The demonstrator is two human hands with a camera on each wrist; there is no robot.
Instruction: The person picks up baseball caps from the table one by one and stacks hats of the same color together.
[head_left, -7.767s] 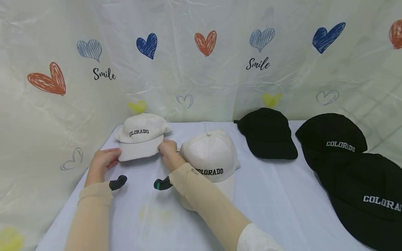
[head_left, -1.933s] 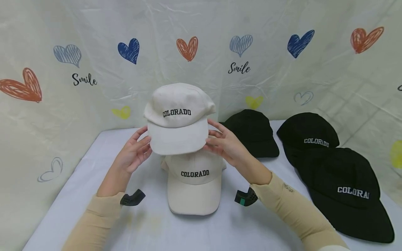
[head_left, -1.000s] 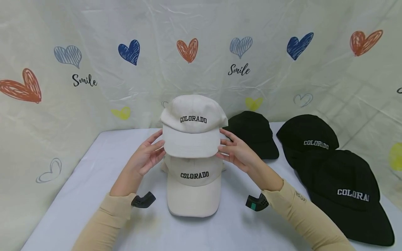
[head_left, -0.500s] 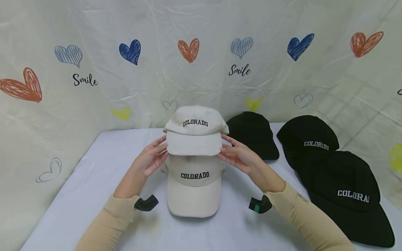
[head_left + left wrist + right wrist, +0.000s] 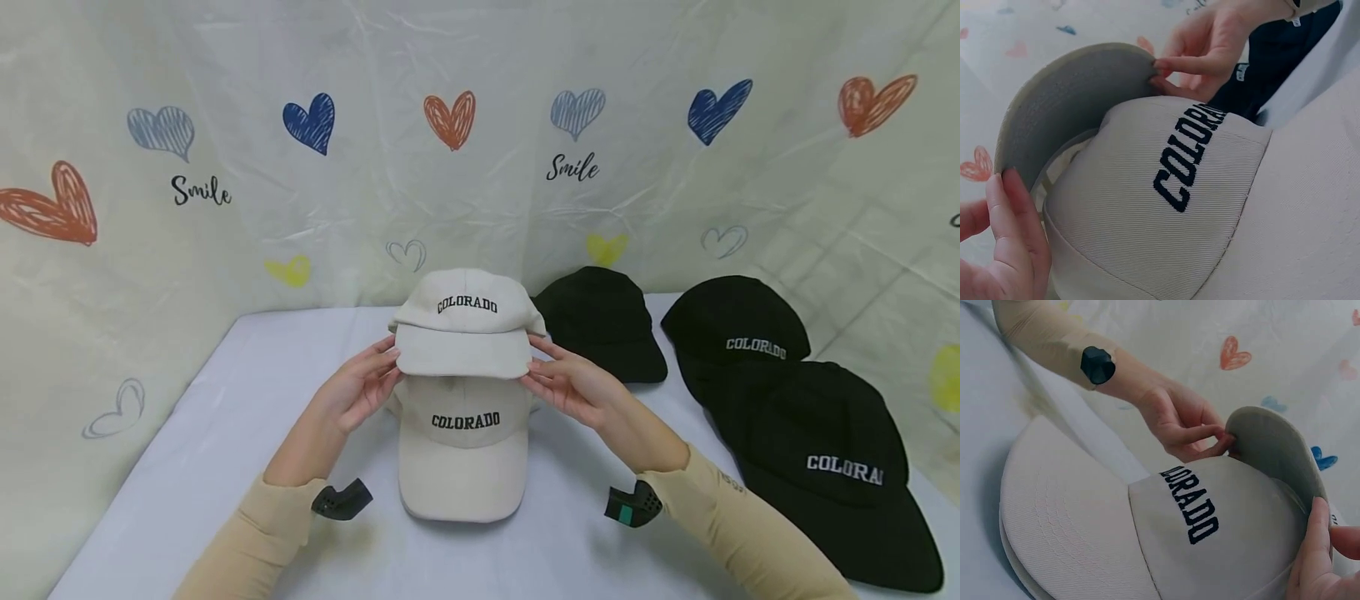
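A white baseball cap point(image 5: 465, 350) marked COLORADO is held by its brim over the crown of a second white baseball cap point(image 5: 463, 475) on the table. My left hand point(image 5: 362, 390) pinches one side edge of the upper brim between thumb and fingers. On the opposite edge my right hand point(image 5: 573, 387) pinches likewise. Both wrist views show the grey underside of the raised brim point(image 5: 1079, 94) and the lower cap's lettered crown point(image 5: 1210, 506) close beneath it. How far the upper cap covers the lower one at the back is hidden.
Black caps lie to the right: one point(image 5: 603, 329) just behind my right hand, another point(image 5: 738, 321) farther right, and a third point(image 5: 825, 467) overlapping it in front. A white cloth covers the table point(image 5: 225, 417). Behind hangs a curtain point(image 5: 495, 192) printed with hearts.
The upper white cap was first at the table's back left. Both hands lifted it across to above the other white cap, then lowered it. In the last half second it sank slightly further.
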